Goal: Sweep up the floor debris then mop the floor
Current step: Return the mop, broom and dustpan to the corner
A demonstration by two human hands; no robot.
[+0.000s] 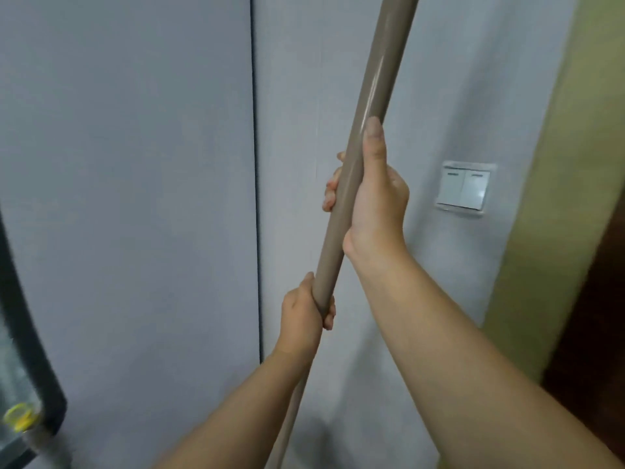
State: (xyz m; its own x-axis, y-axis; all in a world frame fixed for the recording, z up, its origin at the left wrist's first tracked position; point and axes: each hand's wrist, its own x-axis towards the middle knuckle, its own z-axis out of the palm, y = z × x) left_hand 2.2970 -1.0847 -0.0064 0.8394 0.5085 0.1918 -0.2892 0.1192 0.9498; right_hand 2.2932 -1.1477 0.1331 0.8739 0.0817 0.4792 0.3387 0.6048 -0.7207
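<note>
A long grey-brown handle [375,79] of a broom or mop runs from the top of the head view down to the bottom centre, nearly upright and leaning right at the top. My right hand [372,198] grips it higher up, thumb stretched along the shaft. My left hand [304,316] grips it lower down, fingers wrapped round it. The head of the tool and the floor are out of view.
A pale grey wall [135,164] with a dark vertical seam [257,198] fills the view close ahead. A white double light switch [463,187] sits on the right. A yellow-green door frame [558,198] and dark brown door stand at far right. A dark-framed glass panel [23,367] is at lower left.
</note>
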